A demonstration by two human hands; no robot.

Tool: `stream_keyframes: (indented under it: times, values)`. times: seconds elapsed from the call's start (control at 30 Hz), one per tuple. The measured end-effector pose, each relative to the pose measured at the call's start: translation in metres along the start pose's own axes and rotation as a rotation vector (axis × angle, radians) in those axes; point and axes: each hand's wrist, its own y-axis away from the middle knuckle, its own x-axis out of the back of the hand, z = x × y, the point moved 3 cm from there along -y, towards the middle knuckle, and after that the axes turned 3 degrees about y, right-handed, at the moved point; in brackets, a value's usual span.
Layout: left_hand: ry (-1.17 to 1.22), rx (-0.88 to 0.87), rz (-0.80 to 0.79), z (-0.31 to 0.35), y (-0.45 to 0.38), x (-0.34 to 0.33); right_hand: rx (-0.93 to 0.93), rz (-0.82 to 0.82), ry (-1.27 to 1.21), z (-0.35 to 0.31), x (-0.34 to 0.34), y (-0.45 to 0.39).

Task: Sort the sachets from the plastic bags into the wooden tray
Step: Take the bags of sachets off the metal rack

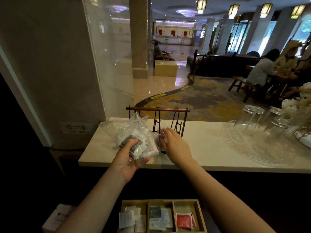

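Note:
My left hand point(128, 157) grips a clear plastic bag point(133, 132) holding a dark sachet point(130, 142) and several white ones, raised over the near edge of the white counter point(202, 148). My right hand point(175, 145) reaches forward beside the bag, fingers spread over a small crumpled piece of clear plastic point(162, 132); whether it grips that plastic I cannot tell. Below, near me, lies the wooden tray point(201, 216) with three compartments: white sachets point(127, 217) on the left, a dark and white ones point(159, 216) in the middle, red sachets point(185, 220) on the right.
A small rack with a wooden bar point(158, 109) and dark metal legs stands on the counter behind my hands. Upturned glasses point(250, 115) rest on a clear platter point(252, 148) at the right, beside a vase of flowers point(301, 111). A white box point(57, 217) lies at lower left. People sit at a far table.

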Motion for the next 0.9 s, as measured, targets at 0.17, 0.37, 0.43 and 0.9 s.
stream_keyframes:
  times: [0.17, 0.37, 0.43, 0.9]
  values:
    - [-0.022, -0.008, 0.011, -0.005, -0.002, 0.003, -0.010, -0.102, 0.105, 0.006, -0.034, 0.000]
    - [-0.042, 0.006, 0.000, -0.006, -0.005, 0.009, -0.061, -0.079, 0.190, 0.000, -0.037, -0.011]
    - [-0.042, 0.016, -0.007, -0.007, -0.006, 0.010, -0.052, -0.018, 0.189, 0.000, -0.028, -0.013]
    - [-0.071, 0.036, 0.038, -0.020, -0.029, 0.022, 0.001, 0.525, -0.443, -0.027, 0.084, 0.005]
